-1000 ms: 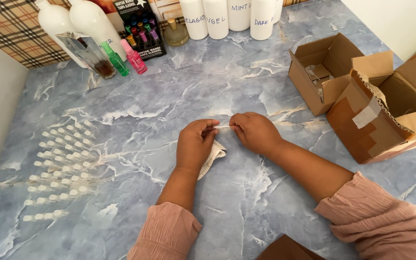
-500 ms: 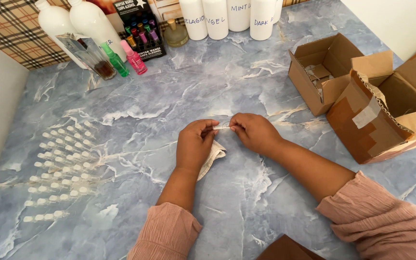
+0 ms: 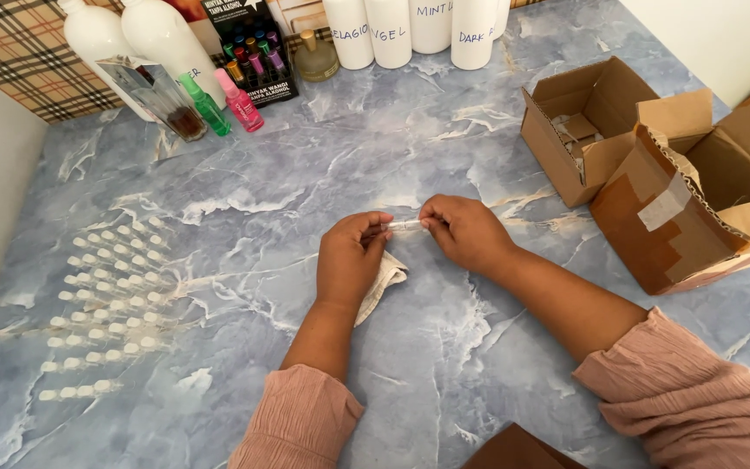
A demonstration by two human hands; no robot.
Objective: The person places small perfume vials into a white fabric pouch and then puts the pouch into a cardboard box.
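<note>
Both hands pinch what looks like a small clear vial (image 3: 405, 226): left hand (image 3: 351, 260), right hand (image 3: 464, 233); I'd keep it level.

- The left hand (image 3: 351, 265) was bare, with no ring, watch or glove to be seen
- The right hand (image 3: 466, 233) was bare as well
- Both forearms were uncovered
- Dusty-pink sleeves (image 3: 687, 391) of crinkled fabric were pushed up and bunched near the elbows, well below the hands in the view
</note>
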